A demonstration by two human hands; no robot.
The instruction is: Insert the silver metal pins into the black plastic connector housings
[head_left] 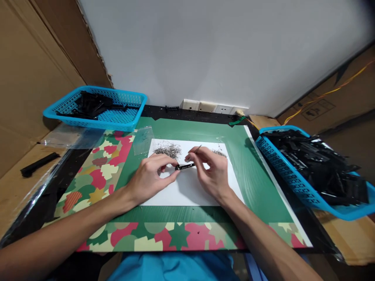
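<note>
Between the thumb and fingertips of my left hand (152, 173) is one end of a small, narrow black plastic part (186, 166). It lies about level above a white sheet (181, 195). My right hand (213, 171) is closed in a pinch at the part's other end, with a thin pointed tool (199, 148) sticking up past its fingers. The tool's working end is hidden, and I cannot tell whether it touches the part. Just beyond my left hand lies a pile of tiny metal pieces (168, 149). A smaller metal pile (219, 153) shows behind my right hand.
A blue basket (117, 125) with black parts stands at back left; another blue basket (288, 183), heaped with black parts, stands right. Under the sheet is a green patterned mat (252, 168). A black part (39, 164) lies far left, another (172, 108) by the wall sockets (207, 106).
</note>
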